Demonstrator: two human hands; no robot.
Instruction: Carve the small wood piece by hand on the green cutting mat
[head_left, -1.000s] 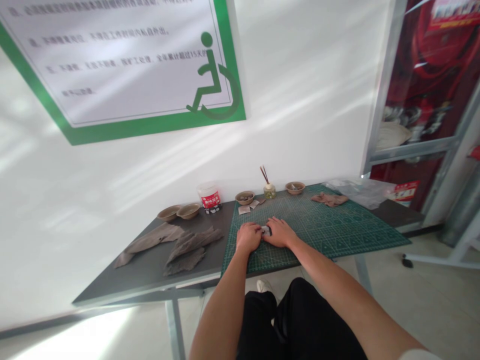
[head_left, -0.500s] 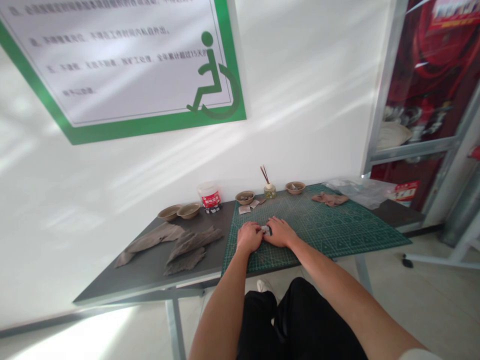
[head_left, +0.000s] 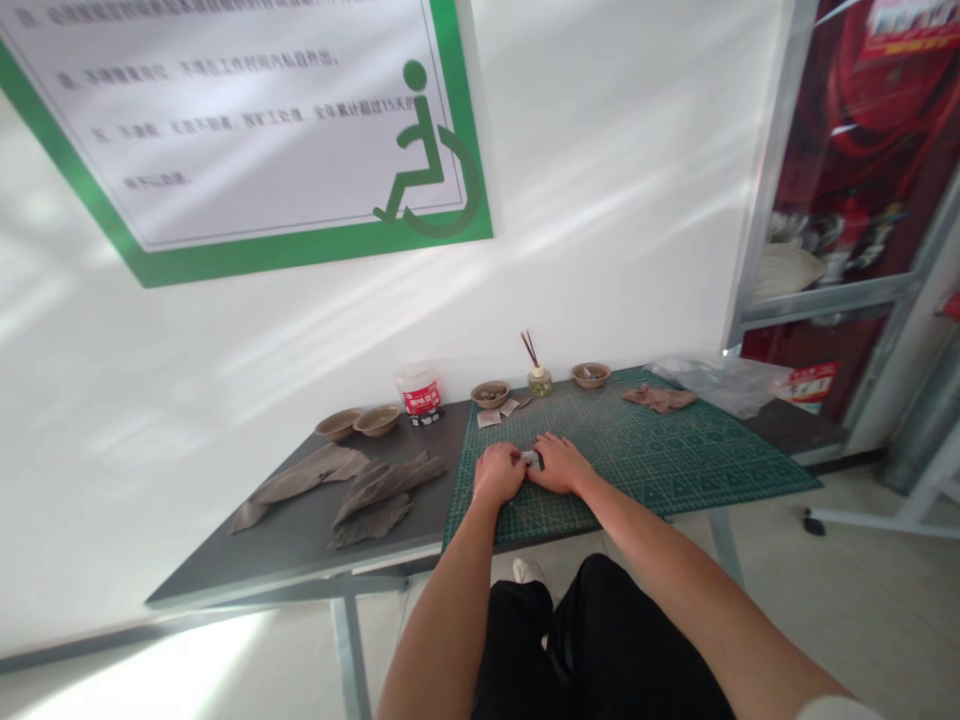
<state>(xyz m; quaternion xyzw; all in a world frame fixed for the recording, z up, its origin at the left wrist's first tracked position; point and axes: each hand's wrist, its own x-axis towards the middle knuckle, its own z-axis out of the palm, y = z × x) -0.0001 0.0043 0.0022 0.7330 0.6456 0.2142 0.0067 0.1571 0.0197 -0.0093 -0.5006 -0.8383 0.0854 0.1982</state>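
Observation:
A small grey-white piece with a dark edge (head_left: 532, 459) lies between my two hands over the green cutting mat (head_left: 637, 445). My left hand (head_left: 499, 473) rests on the mat with bent fingers closed at the left end of the piece. My right hand (head_left: 561, 464) is closed on its right side. Just beyond the hands are pale square pieces (head_left: 489, 420) and a bowl with small items (head_left: 490, 394). The fingertips are too small to make out in detail.
Grey-brown cloths (head_left: 382, 495) and two bowls (head_left: 377, 421) are on the dark table (head_left: 277, 550) at left. Along the wall stand a red-labelled tub (head_left: 421, 395), a glass bottle with sticks (head_left: 539, 381) and another bowl (head_left: 591, 376). A brownish cloth (head_left: 660, 398) and plastic bag (head_left: 727, 380) lie right.

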